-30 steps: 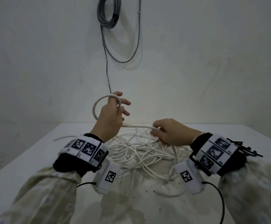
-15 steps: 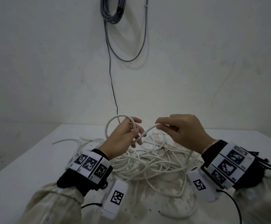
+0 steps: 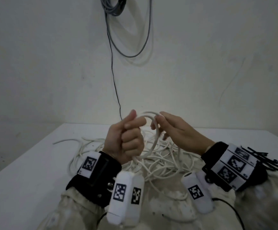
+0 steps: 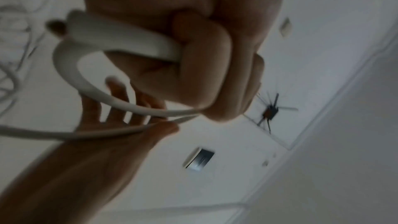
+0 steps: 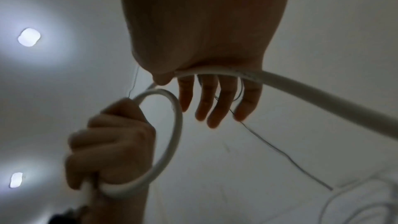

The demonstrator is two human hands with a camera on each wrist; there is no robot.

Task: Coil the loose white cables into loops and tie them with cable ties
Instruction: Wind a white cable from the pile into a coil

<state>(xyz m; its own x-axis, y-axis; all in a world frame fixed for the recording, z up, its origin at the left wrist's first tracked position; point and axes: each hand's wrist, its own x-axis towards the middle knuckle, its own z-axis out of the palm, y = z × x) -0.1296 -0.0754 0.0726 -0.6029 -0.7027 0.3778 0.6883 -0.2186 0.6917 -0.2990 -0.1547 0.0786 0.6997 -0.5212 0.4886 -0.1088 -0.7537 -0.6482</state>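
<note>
A tangled pile of white cable point(image 3: 161, 163) lies on the white table point(image 3: 27, 171). Above it, my left hand point(image 3: 131, 128) is closed in a fist round a small loop of white cable point(image 3: 154, 140). The fist and loop also show in the left wrist view, left hand point(image 4: 204, 74) and loop point(image 4: 71, 74), and in the right wrist view, left hand point(image 5: 112, 151) and loop point(image 5: 176, 125). My right hand point(image 3: 158, 123) meets the loop's top right. Its thumb pins the running cable point(image 5: 323, 98) against the fingers point(image 5: 215, 101), which stay fairly straight. Several black cable ties point(image 3: 266, 161) are tucked at my right wristband.
A wall stands right behind the table. A coil of grey cable point(image 3: 113, 7) hangs on it, with a grey loop point(image 3: 135, 53) and a thin black wire point(image 3: 113, 72) dropping to the table's back edge. Bare tabletop lies left and right of the pile.
The left hand has turned palm-up into a fist round the loop. The right hand has carried its length of cable up and left to the loop, so the hands now meet.
</note>
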